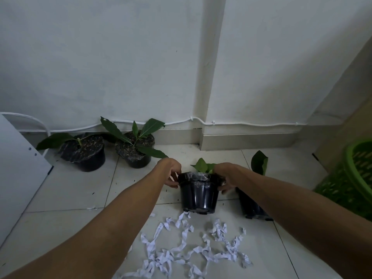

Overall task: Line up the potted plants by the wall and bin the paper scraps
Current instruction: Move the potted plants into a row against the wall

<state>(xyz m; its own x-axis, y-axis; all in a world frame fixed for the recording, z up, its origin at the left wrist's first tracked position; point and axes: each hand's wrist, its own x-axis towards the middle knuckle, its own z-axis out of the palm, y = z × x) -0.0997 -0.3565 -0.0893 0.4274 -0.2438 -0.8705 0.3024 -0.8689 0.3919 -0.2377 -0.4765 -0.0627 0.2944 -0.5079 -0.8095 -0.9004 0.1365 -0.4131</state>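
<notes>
Gripping the pot at its rim, our left hand and right hand clamp opposite sides. It sits on the floor, scraps just in front, two pots by the wall.

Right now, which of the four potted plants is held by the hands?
The middle pot, gripped at its rim by left hand and right hand; the others stand untouched.
</notes>
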